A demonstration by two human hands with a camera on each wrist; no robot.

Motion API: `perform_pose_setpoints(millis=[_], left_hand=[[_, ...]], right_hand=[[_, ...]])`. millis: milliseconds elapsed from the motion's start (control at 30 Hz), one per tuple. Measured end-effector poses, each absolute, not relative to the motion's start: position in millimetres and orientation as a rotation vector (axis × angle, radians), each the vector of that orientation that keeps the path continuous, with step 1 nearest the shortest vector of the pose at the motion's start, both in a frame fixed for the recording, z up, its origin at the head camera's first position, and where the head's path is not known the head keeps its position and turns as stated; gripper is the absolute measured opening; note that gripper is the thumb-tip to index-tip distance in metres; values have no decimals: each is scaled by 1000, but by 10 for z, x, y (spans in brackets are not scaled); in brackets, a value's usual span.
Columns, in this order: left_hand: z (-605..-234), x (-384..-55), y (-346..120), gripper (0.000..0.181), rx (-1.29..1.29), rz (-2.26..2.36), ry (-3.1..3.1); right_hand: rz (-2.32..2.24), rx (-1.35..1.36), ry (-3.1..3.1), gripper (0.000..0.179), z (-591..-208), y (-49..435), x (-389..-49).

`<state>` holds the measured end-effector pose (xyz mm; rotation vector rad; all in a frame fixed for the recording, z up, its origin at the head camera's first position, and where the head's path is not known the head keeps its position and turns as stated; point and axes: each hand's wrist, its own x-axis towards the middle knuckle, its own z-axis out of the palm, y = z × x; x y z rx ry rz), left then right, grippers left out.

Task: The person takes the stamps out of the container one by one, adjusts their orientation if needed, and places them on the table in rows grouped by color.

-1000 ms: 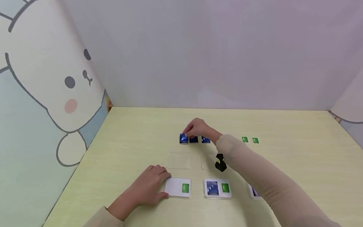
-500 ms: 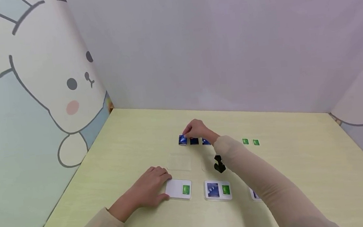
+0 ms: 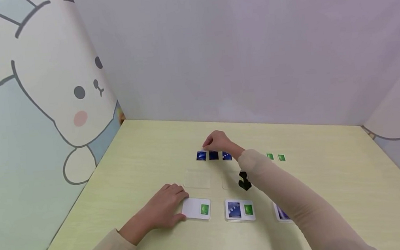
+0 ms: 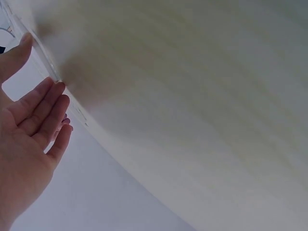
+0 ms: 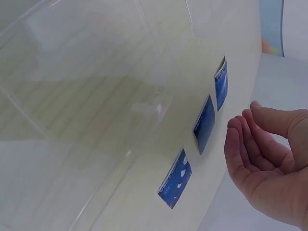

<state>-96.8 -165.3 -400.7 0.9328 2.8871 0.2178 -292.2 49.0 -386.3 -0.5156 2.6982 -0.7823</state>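
Note:
My left hand [image 3: 166, 207] lies with straight, spread fingers against the left edge of a white card [image 3: 193, 208] bearing one green stamp [image 3: 204, 209]. In the left wrist view the fingers [image 4: 45, 113] stretch along the card's edge, thumb apart. My right hand [image 3: 218, 141] is at the back, thumb and fingertips together at a small pale piece like a stamp's white back [image 3: 204, 149]. Below it are a blue stamp [image 3: 201, 156], a darker one [image 3: 213, 155] and one with moon shapes [image 3: 227, 155]. In the right wrist view the left blue stamp [image 5: 221, 85] is curved, near my fingertips.
A card [image 3: 240, 209] with blue and green stamps sits front centre. Another card [image 3: 282, 214] is partly behind the right sleeve. Clear plastic cases [image 3: 197, 179] lie mid-table. Two green stamps [image 3: 276, 157] lie at the right. A wall [image 3: 232, 50] rises behind.
My right fingertips have risen slightly from the left blue stamp's corner, and a pale piece now shows at them. The left hand stays on the card.

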Motion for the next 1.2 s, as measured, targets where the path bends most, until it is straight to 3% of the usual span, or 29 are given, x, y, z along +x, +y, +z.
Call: perform_pose_setpoints(millis=[1200], left_hand=[[-4015,-971,-1638,48,957,215,2906]], right_hand=[[-754,-631,2615,20,-3831,681,-2683]])
